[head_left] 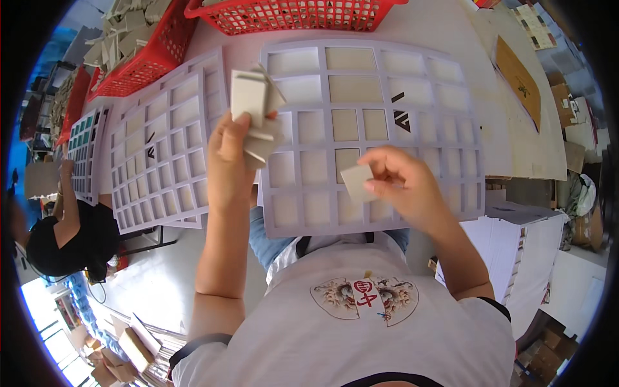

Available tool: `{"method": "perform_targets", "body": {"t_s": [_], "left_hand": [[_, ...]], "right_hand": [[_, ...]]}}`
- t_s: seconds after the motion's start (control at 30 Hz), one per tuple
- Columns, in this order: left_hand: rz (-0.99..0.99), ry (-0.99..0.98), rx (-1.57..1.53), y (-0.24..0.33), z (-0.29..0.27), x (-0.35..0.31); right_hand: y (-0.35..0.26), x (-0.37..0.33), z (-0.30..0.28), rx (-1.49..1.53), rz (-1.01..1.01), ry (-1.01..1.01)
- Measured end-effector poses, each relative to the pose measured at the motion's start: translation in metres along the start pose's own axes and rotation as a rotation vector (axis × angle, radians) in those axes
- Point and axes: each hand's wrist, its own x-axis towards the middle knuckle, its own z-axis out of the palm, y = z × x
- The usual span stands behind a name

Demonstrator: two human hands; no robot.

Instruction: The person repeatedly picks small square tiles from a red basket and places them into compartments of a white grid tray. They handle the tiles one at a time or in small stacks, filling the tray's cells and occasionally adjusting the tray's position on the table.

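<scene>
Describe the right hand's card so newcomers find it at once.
Find the lavender compartment tray just beyond the white T-shirt. Over its lower part, the right hand pinches one beige card. It is single, unlike the bunched cards in the left hand.

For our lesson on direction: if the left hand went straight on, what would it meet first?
The left hand, beige pieces foremost, would probably meet the red basket straight ahead, though depth is unclear.

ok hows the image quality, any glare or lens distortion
In the head view, glare washes out the floor at lower left; fisheye distortion curves the pale grid panel; the corners go black; the square piece in the right hand has readable outlines.
</scene>
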Motion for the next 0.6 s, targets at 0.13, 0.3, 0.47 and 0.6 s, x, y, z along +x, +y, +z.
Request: {"method": "perform_targets", "body": {"t_s": [0.13,0.3,0.47,0.6], "left_hand": [[-0.099,-0.127,0.027,-0.021,0.005,-0.026],[-0.247,-0.256,-0.015,-0.040,0.030,-0.026],[-0.271,-0.206,0.056,-0.044,0.038,-0.018],[-0.268,-0.202,0.130,-0.044,0.040,-0.018]], "right_hand": [[0.016,-0.017,0.011,-0.311,-0.143,0.058],[0.027,-0.017,0.018,-0.264,-0.087,0.121],[0.034,-0.013,0.020,-0.476,-0.346,0.089],[0.032,-0.014,0.032,-0.307,-0.269,0.206]]}}
